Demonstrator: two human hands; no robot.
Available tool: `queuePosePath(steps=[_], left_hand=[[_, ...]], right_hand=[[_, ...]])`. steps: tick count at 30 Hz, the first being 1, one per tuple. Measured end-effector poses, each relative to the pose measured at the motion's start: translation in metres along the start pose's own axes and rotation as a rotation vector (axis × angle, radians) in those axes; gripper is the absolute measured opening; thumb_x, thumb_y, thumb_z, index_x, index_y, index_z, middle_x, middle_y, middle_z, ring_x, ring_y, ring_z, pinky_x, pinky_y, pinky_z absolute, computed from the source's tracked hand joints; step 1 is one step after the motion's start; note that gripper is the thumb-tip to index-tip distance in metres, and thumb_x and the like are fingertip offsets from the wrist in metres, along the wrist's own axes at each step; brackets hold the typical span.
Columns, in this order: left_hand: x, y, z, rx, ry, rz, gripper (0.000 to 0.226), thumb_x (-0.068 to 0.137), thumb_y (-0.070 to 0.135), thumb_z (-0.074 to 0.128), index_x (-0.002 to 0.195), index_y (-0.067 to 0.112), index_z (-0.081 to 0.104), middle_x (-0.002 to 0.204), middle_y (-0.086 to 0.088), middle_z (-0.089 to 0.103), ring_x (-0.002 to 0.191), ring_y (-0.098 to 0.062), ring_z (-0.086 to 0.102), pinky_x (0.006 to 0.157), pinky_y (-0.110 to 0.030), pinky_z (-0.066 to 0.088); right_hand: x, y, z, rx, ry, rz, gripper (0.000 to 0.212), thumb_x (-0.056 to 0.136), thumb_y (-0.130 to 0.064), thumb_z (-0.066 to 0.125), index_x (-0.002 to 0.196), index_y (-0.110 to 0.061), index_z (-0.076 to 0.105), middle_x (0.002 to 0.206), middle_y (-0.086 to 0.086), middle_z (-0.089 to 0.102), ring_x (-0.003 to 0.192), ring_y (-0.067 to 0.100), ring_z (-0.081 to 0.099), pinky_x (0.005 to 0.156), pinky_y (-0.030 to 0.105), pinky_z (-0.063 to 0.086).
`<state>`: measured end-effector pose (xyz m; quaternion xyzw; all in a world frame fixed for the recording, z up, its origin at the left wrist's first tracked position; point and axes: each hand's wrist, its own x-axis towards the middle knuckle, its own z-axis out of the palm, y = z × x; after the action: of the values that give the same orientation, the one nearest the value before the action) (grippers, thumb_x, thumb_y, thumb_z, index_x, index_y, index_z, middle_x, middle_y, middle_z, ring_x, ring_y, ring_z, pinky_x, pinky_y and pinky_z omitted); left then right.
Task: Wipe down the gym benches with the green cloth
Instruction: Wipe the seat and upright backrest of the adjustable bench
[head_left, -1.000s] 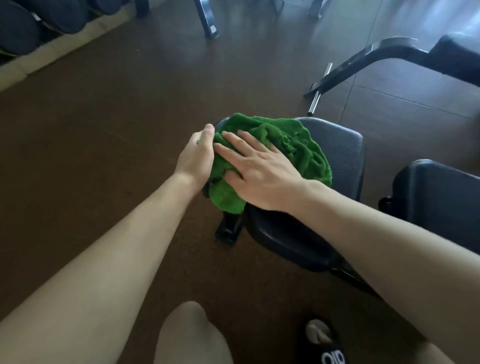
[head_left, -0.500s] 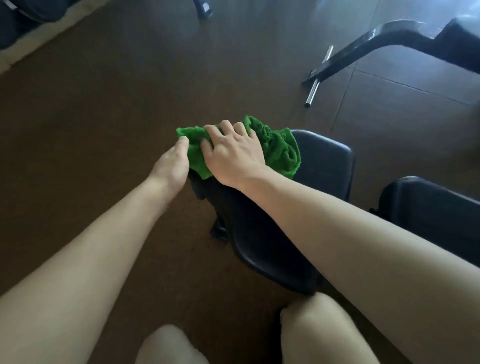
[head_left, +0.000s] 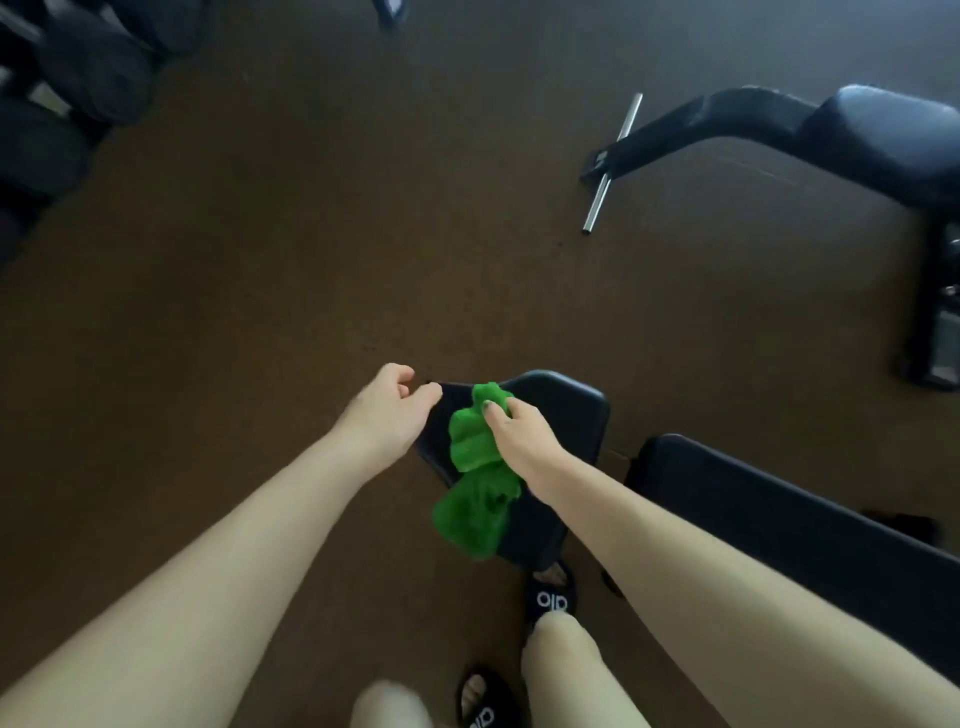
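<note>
- Fingers of the right hand (head_left: 519, 431), just right of frame centre, are curled round the top of the green cloth (head_left: 475, 486) and grip it in a bunch; the rest of the cloth hangs down and toward the lower left of the frame from that grip.
- Cloth's long axis runs from the fingertips near the seat pad (head_left: 563, 415) top edge down to its lower edge; its loose end overhangs that lower edge.
- Left hand (head_left: 387, 410), just left of the cloth, holds nothing; its fingers are loosely curled, with the fingertips near the pad's left corner, and I cannot tell whether they touch it.
- Right hand is the one on the cloth, so any coming wipe looks likely to be led by it; the left is nearer the pad's left edge.
- Long back pad (head_left: 810, 540) lies to the lower right, just beside the seat pad.
- Another bench (head_left: 883, 135) stands well apart at the upper right, over the brown floor (head_left: 311, 260).
</note>
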<state>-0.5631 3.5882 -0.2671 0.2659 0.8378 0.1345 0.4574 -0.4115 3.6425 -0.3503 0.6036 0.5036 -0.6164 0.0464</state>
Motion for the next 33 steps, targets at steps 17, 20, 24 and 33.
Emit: queuePosePath(steps=[17, 20, 24, 33], left_hand=[[0.021, 0.138, -0.252, 0.006, -0.098, 0.432, 0.012, 0.095, 0.032, 0.069, 0.104, 0.026, 0.072, 0.098, 0.006, 0.074, 0.097, -0.014, 0.07, 0.087, -0.035, 0.056], [0.034, 0.152, -0.301, -0.016, -0.228, 0.455, 0.008, 0.097, 0.03, 0.066, 0.101, 0.028, 0.072, 0.094, 0.01, 0.076, 0.089, -0.001, 0.07, 0.073, -0.016, 0.051], [0.053, 0.18, -0.355, -0.071, -0.506, 0.407, 0.024, 0.09, 0.034, 0.064, 0.109, 0.023, 0.074, 0.106, 0.002, 0.079, 0.104, -0.015, 0.073, 0.096, -0.034, 0.053], [0.05, 0.268, -0.361, -0.108, -0.807, 0.311, 0.034, 0.1, 0.022, 0.055, 0.133, 0.011, 0.057, 0.124, -0.016, 0.071, 0.105, -0.03, 0.072, 0.084, -0.041, 0.059]], right_hand=[[-0.096, -0.327, 0.005, 1.135, -0.071, -0.068, 0.049, 0.108, -0.051, 0.041, 0.124, -0.017, 0.071, 0.112, 0.008, 0.078, 0.103, 0.021, 0.076, 0.097, 0.041, 0.055], [-0.099, -0.352, 0.017, 1.136, 0.021, -0.098, 0.038, 0.108, -0.046, 0.044, 0.125, -0.022, 0.068, 0.116, 0.011, 0.077, 0.106, 0.027, 0.074, 0.093, 0.047, 0.059], [-0.091, -0.374, 0.019, 0.851, 0.226, -0.072, 0.036, 0.102, -0.019, 0.053, 0.137, -0.026, 0.057, 0.12, 0.01, 0.072, 0.098, 0.026, 0.074, 0.082, 0.043, 0.063], [-0.112, -0.375, -0.029, 0.987, -0.081, -0.341, 0.056, 0.084, -0.006, 0.047, 0.138, -0.003, 0.059, 0.124, 0.018, 0.063, 0.11, 0.028, 0.06, 0.103, 0.044, 0.045]])
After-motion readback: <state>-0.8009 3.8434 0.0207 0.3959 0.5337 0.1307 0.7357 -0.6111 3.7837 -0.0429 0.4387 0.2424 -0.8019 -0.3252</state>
